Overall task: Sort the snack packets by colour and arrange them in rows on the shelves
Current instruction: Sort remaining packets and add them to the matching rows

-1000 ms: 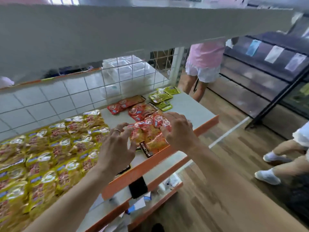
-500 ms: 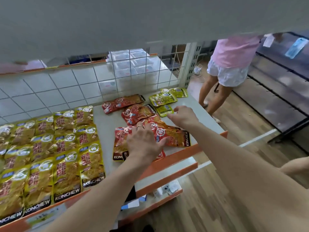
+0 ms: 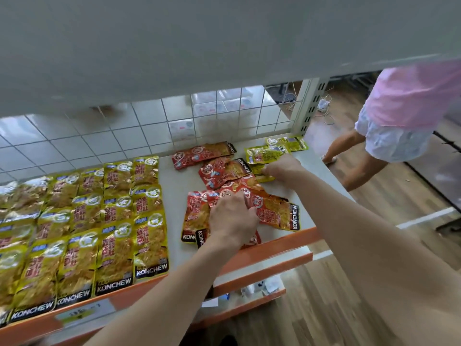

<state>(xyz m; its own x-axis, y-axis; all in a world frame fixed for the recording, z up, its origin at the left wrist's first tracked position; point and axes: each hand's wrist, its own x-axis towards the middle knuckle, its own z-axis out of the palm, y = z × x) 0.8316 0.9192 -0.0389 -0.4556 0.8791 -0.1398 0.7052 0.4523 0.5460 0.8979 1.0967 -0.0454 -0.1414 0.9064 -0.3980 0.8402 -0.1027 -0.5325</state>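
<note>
Many yellow packets (image 3: pixel 99 221) fill the left part of the shelf (image 3: pixel 174 196), laid flat in neat rows, edges touching or overlapping, "KONCHEW" bands toward the orange front lip. Behind them: white wire grid (image 3: pixel 124 136) as back wall.

Centre: bare strip of shelf, then red packets (image 3: pixel 274 211), unsorted. Two lie near the grid, tilted; the others overlap in a loose pile toward the front edge.

Left hand (image 3: pixel 232 218): rests on the front of the red pile, back of hand up, fingers bent down onto the packets. Whether it pinches one or only presses: cannot tell.

Right hand (image 3: pixel 282 168): further back and to the right, apart from the left. Fingers curled on a lime-green packet (image 3: pixel 259 169) lying just beside the red ones.

Rear right corner: more green packets (image 3: pixel 267 153), overlapping, near the upright post.

Below: lower shelf (image 3: pixel 262 268), contents blurred.

Far right: a person (image 3: pixel 399 116) in pink top and white shorts stands on the wood floor (image 3: pixel 374 221), well apart from the shelf.
</note>
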